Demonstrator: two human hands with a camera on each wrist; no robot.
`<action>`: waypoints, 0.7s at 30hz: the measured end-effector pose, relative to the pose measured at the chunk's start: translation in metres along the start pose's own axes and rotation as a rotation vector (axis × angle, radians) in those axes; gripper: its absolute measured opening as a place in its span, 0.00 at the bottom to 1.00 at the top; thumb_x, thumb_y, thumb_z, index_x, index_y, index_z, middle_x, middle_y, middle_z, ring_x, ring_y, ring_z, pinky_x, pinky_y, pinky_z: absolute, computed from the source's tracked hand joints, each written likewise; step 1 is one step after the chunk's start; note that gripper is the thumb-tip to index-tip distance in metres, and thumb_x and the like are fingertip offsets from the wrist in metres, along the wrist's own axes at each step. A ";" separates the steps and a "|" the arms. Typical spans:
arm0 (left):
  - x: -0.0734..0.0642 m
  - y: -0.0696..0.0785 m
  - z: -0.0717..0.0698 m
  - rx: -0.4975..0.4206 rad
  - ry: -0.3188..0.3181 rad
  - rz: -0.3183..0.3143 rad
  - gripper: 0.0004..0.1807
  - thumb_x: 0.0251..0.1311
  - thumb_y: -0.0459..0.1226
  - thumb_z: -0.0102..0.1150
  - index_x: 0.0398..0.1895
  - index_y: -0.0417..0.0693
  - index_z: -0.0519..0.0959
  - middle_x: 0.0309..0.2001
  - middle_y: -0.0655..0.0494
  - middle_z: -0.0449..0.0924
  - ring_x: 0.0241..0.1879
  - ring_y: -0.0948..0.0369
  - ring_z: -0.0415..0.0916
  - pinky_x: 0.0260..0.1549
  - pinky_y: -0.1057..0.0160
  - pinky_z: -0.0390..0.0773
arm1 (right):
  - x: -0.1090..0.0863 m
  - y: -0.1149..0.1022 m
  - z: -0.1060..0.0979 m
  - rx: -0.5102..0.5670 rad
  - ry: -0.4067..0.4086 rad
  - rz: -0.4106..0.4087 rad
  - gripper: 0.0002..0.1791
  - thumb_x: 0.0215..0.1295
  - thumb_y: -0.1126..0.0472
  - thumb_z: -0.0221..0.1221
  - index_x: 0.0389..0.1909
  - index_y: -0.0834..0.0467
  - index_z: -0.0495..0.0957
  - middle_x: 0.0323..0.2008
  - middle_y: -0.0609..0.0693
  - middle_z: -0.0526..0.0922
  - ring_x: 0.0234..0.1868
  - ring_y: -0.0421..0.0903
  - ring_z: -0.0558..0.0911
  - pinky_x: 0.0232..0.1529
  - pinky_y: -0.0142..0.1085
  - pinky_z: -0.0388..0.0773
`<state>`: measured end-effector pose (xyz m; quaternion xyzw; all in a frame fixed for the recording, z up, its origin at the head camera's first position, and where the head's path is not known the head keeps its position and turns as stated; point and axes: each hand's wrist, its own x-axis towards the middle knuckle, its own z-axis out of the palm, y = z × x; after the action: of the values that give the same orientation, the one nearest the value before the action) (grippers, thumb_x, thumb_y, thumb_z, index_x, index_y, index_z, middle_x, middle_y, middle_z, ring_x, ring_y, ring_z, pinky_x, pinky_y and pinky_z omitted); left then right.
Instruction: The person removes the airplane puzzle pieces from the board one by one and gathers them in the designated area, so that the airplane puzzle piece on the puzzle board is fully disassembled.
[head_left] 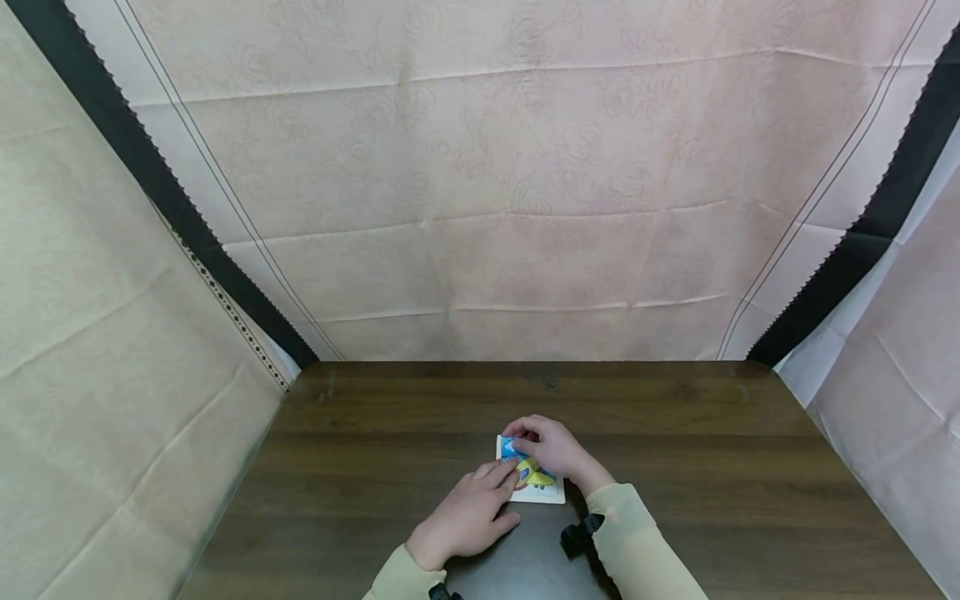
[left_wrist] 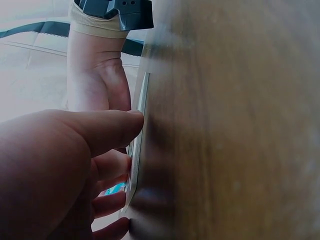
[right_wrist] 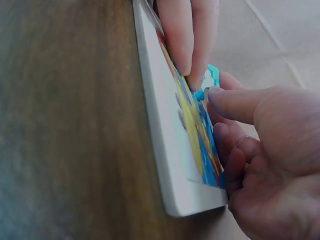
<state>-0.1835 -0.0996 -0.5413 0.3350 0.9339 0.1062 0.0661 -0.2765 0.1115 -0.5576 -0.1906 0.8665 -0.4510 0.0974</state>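
Note:
A small jigsaw puzzle board with a white border and a blue, yellow and red picture lies flat on the wooden table. My right hand is over its top edge. In the right wrist view, the thumb and fingers pinch a blue and white puzzle piece, tilted up from the picture. My left hand reaches in from the lower left, its fairly straight fingers resting on the picture. From the left wrist, the board shows edge-on beside the left thumb.
The brown wooden table stretches around the board, with a grey patch nearest the person. Pale cloth curtains with black bands stand behind and at both sides. A black wrist device sits at the right sleeve.

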 end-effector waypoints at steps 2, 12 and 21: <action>0.000 0.000 0.000 0.004 0.000 0.000 0.35 0.79 0.53 0.58 0.80 0.45 0.70 0.83 0.53 0.59 0.79 0.54 0.60 0.71 0.48 0.70 | 0.000 0.000 0.000 0.003 0.000 0.000 0.10 0.80 0.61 0.61 0.51 0.44 0.88 0.44 0.42 0.82 0.45 0.46 0.77 0.50 0.46 0.76; -0.002 0.001 -0.001 0.002 -0.016 -0.002 0.35 0.79 0.53 0.57 0.81 0.45 0.69 0.84 0.53 0.56 0.80 0.53 0.59 0.72 0.49 0.69 | 0.003 0.001 -0.001 0.017 -0.024 0.023 0.08 0.81 0.61 0.59 0.51 0.48 0.86 0.42 0.44 0.81 0.45 0.47 0.77 0.51 0.46 0.75; 0.003 0.000 -0.005 -0.033 -0.062 -0.014 0.36 0.79 0.56 0.56 0.81 0.47 0.69 0.84 0.54 0.55 0.80 0.54 0.57 0.73 0.48 0.67 | 0.000 -0.001 -0.008 0.074 -0.043 0.064 0.08 0.82 0.60 0.57 0.52 0.49 0.84 0.43 0.46 0.80 0.47 0.48 0.77 0.54 0.48 0.75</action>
<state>-0.1864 -0.0985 -0.5367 0.3303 0.9319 0.1106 0.1011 -0.2791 0.1166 -0.5523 -0.1686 0.8527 -0.4750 0.1373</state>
